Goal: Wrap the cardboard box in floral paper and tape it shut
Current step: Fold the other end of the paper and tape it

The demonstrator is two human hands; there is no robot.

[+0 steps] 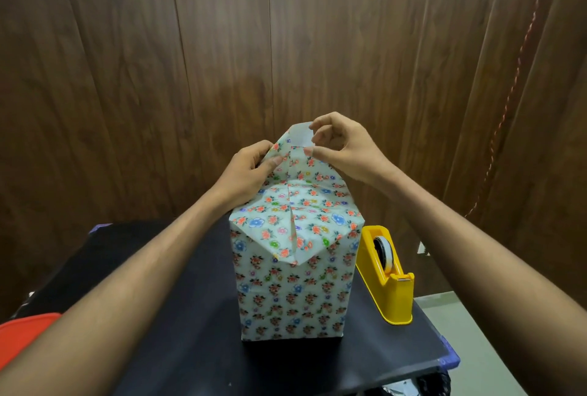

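A tall box wrapped in white floral paper [292,294] stands upright on a black table [178,348]. Its near top flap is folded down to a point over the front face. The far flap [298,160] stands raised above the box top, its white underside showing at the tip. My left hand [254,170] pinches the left edge of that raised flap. My right hand [341,149] pinches the flap's tip between thumb and forefinger, where a pale strip that looks like tape shows. The cardboard itself is hidden under the paper.
A yellow tape dispenser [389,281] with a white roll stands just right of the box, near the table's right edge. A red object [19,337] lies at the lower left. A dark wood panel wall [222,46] rises close behind the table.
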